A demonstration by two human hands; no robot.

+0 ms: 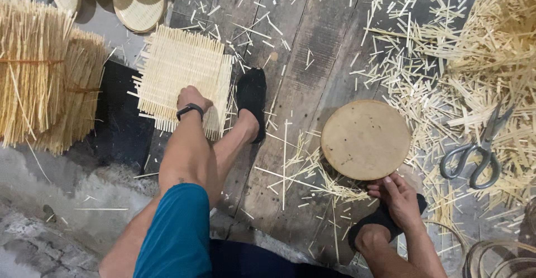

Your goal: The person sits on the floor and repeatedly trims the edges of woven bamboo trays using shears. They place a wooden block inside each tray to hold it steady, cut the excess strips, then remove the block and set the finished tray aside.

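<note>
My left hand (191, 97), with a black band on the wrist, rests on a stack of square woven bamboo mats (178, 74), fingers curled over the near edge. My right hand (397, 195) grips the near rim of a round wooden disc (365, 138) lying on the plank floor. My feet in black socks (252, 99) show between the two; the right foot (379, 222) is under my right hand.
Large scissors (480, 149) lie on bamboo offcuts at the right. Bundles of bamboo strips (42, 71) stand at the left. Round woven trays (137, 4) lie at the top left. Metal rings (491, 258) sit at the bottom right. Loose splinters litter the dark planks (312, 49).
</note>
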